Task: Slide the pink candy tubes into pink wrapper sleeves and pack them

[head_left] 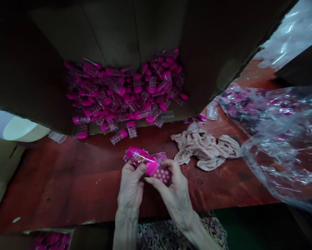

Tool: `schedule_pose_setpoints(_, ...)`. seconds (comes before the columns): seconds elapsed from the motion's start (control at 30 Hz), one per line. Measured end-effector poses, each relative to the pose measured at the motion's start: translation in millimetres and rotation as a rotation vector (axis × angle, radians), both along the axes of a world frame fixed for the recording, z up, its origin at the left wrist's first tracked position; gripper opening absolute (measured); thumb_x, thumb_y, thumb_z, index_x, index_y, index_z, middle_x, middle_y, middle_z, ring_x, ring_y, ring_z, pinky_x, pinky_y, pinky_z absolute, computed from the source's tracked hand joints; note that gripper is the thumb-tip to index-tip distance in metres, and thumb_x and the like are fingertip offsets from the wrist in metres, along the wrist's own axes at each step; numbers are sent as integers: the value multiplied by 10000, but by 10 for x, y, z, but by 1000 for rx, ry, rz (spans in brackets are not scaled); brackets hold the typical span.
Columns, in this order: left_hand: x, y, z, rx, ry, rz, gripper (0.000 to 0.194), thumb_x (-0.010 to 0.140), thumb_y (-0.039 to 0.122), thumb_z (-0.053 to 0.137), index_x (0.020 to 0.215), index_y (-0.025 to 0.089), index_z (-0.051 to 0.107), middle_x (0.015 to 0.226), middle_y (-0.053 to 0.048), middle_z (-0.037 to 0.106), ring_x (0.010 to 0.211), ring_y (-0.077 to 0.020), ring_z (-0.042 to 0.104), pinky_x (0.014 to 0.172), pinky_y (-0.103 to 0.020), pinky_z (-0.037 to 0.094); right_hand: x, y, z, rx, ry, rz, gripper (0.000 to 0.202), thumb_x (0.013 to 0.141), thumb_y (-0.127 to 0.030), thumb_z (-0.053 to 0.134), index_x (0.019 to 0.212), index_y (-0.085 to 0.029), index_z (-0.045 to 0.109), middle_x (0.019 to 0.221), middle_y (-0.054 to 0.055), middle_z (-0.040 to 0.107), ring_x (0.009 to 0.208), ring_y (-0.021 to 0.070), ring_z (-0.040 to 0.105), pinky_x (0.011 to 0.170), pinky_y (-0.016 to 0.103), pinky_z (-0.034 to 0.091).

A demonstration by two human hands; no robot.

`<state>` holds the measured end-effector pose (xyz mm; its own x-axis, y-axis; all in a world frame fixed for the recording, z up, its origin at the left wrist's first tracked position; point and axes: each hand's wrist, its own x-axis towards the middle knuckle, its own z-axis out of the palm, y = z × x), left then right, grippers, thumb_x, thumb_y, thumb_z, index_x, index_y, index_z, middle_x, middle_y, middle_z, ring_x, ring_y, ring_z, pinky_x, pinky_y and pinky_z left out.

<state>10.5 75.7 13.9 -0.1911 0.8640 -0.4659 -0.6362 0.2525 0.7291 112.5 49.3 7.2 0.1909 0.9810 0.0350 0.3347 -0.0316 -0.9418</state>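
Observation:
Both my hands meet above the front part of the red table, around one small clear container of pink balls (162,174) with a bright pink cap. My right hand (175,189) wraps its thumb and fingers round the ball-filled end. At the capped end, my left hand (132,184) pinches pink printed wrappers (135,155) between thumb and fingers. Another pink printed piece (159,157) shows just behind the container. Past my hands, a large open cardboard box (205,59) lies with many similar pink-capped containers (124,93) heaped inside, a few spilling onto the table.
A crumpled beige cloth (208,147) lies right of my hands on the red table (80,180). Farther right spreads a clear plastic bag (281,146) with pink pieces. A clear cup (212,113) stands near the box edge, and a white round vessel (24,129) is at the left.

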Motion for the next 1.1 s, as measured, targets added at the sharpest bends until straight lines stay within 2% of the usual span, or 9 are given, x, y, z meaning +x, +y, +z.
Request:
schedule_pose_setpoints(0.07,-12,-22,-5,20,17,-3,343,445,218,840,742,148,684,721,-37,711,660,-141,632,676,-249,498,-9,-14,-18,-18,22,12,266,711,-260,678,902,-211,500,770,-16,625,627,133,597,549,205,488)
schedule_pose_setpoints(0.17,-10,-52,-13,-1,149,29,257,444,153,827,644,147,666,586,5,668,533,-106,586,592,-222,488,-33,-24,-57,15,26,24,189,763,-197,603,918,-208,495,790,-4,627,653,136,602,587,211,487)
schedule_pose_setpoints(0.27,-16,-54,-18,-14,235,-30,196,485,130,803,626,132,667,540,7,646,505,-112,580,591,-241,495,-39,-19,-68,40,50,49,187,767,-148,578,922,-208,491,795,-11,622,664,129,598,609,204,480)
schedule_pose_setpoints(0.4,-30,-20,-8,16,77,-86,349,450,128,808,780,139,695,713,-43,714,672,-180,658,698,-295,516,1,15,-24,-89,170,106,232,728,-195,670,876,-219,493,791,-42,600,677,113,573,604,178,458)
schedule_pose_setpoints(0.53,-9,-11,-16,-12,-31,-44,363,417,180,837,749,155,691,720,-32,714,679,-178,658,715,-296,519,53,40,-17,-130,264,201,199,800,-246,616,971,-232,514,912,-27,604,812,125,577,721,204,460)
schedule_pose_setpoints(0.7,33,-28,-34,-9,28,-35,323,479,192,822,771,133,696,728,-40,713,695,-168,646,758,-297,499,70,21,-57,-71,176,186,193,816,-223,597,996,-225,526,921,-15,618,818,130,584,740,204,454)
schedule_pose_setpoints(0.87,78,-45,-32,13,142,-6,192,515,186,803,685,157,717,638,-8,706,596,-120,609,660,-236,495,44,-2,-67,47,95,152,178,832,-168,545,1006,-196,520,883,5,630,772,129,598,703,195,463)
schedule_pose_setpoints(0.97,74,-57,-48,29,140,-24,208,472,147,815,654,174,719,633,3,706,589,-119,611,647,-230,496,86,-6,-35,-17,99,184,166,842,-189,534,1008,-196,527,872,11,632,767,138,599,692,211,470)
schedule_pose_setpoints(1.1,35,-77,-69,38,36,-159,308,419,190,843,705,178,731,683,-20,719,627,-159,633,647,-269,510,215,8,60,-169,173,268,242,827,-259,591,1062,-215,554,961,14,645,867,158,603,758,242,482)
